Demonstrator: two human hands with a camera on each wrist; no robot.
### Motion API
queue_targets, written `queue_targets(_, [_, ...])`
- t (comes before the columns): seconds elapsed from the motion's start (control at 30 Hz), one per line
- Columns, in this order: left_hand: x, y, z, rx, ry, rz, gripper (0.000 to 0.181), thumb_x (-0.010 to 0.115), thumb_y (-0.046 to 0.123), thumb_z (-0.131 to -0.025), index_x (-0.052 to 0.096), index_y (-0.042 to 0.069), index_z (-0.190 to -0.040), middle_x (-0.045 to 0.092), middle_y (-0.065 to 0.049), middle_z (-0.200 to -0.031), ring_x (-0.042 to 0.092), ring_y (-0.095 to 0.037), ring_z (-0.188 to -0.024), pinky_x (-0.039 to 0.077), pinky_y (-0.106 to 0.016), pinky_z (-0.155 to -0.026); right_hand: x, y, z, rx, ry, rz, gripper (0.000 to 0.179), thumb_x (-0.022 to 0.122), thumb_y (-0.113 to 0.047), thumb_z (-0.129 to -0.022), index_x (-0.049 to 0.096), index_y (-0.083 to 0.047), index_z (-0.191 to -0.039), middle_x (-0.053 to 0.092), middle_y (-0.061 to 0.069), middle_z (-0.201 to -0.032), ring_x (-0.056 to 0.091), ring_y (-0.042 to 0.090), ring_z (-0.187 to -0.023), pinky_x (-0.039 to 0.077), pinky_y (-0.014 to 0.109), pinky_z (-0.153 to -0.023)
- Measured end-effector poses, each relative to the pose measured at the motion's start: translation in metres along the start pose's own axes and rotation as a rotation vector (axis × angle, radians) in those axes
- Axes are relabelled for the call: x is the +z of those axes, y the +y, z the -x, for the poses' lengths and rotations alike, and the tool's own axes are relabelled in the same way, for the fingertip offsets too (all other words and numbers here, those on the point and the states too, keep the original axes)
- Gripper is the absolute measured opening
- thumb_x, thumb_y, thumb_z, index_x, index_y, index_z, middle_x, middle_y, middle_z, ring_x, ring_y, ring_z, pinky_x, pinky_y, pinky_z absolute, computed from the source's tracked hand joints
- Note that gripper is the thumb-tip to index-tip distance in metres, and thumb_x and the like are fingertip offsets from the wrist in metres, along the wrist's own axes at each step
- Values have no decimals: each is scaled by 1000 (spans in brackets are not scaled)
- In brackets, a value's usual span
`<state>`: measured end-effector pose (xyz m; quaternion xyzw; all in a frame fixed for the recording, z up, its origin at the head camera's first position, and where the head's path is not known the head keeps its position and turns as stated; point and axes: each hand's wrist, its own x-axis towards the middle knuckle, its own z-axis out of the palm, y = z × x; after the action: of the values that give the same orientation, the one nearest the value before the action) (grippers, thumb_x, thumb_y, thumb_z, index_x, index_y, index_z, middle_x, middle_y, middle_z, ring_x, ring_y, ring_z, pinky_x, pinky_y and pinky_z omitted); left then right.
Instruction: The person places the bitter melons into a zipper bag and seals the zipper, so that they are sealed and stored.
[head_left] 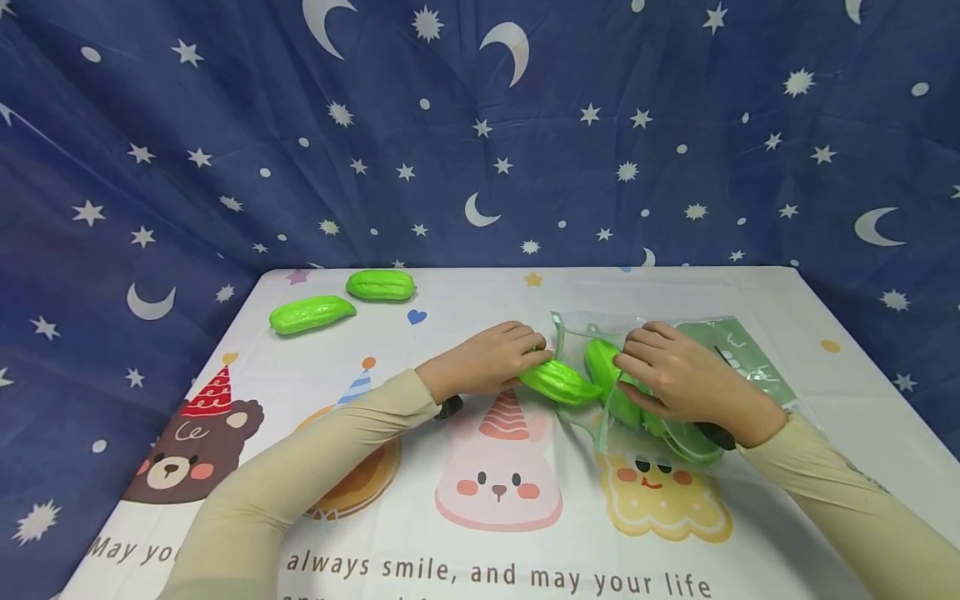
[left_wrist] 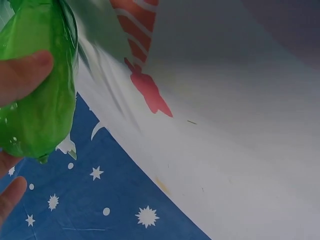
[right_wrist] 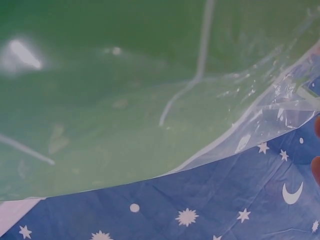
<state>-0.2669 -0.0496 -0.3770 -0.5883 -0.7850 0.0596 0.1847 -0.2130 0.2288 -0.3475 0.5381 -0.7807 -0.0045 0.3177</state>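
Observation:
In the head view my left hand [head_left: 491, 358] grips a bright green ridged toy gourd [head_left: 561, 383] by its near end. Its far tip points right, at the mouth of a clear plastic bag [head_left: 577, 321] with a green printed panel. The left wrist view shows my thumb pressed on the side of this gourd [left_wrist: 42, 110]. With curled fingers, my right hand [head_left: 671, 371] holds the bag by its opening edge. Another green gourd [head_left: 602, 362] lies inside the bag, partly hidden by that hand. The bag's film [right_wrist: 125, 125] fills most of the right wrist view.
Two more green gourds, a nearer one [head_left: 311, 315] and a farther one [head_left: 381, 285], lie at the table's back left. A white cloth [head_left: 480, 308] with cartoon prints covers the table. Behind it hangs a dark blue curtain [head_left: 450, 100] with stars and moons.

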Motion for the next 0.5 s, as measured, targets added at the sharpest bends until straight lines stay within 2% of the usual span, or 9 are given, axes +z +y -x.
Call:
queue_targets(0.37, [-1,5,-14,0,-38,9,42,67,24,-86,57,12,-125,58,-1,-112,53,-17,-105,41,-30,-101,-2,-1,-2,5,-6,-2,40,31,-31,-99,57,-6,-82,57,6,-74,54,24,-73,47,40,-71])
queue_targets(0.5, [-2,6,-20,9,-29,9,41,66,24,-87,56,12,-126,58,-1,-114,53,-16,-106,41,-30,-101,-2,-2,-4,7,-5,-6,40,31,-31,-99,57,-6,-83,58,6,-74,54,24,-73,46,40,-70])
